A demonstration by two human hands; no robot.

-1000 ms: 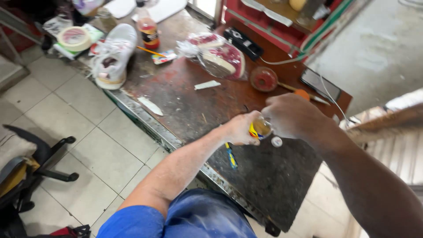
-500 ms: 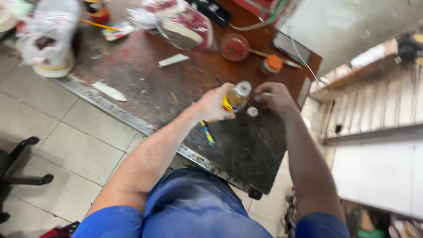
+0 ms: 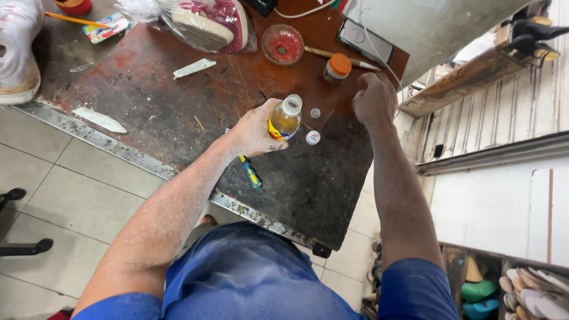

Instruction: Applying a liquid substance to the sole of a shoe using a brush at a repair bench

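My left hand (image 3: 256, 129) grips a small clear bottle (image 3: 285, 117) of amber liquid with a yellow label; its mouth is uncapped. Beside the bottle, a white cap (image 3: 313, 137) and a small clear stopper (image 3: 315, 112) lie on the worn workbench (image 3: 178, 112). To the right, my right hand (image 3: 373, 99) rests on the bench as a closed fist, holding nothing that I can see. A small jar with an orange lid (image 3: 338, 67) stands just beyond it.
A shoe in clear plastic (image 3: 204, 24), a round red dish (image 3: 283, 44), a phone (image 3: 363, 40), a brush (image 3: 338, 55) and a blue-yellow tool (image 3: 251, 172) lie on the bench. A white shoe (image 3: 18, 50) sits at far left. Tiled floor lies below left.
The view has swung down and left over the bench. Both hands were together at the bottle; the right hand has since moved away to the right, and the cap now lies on the bench.
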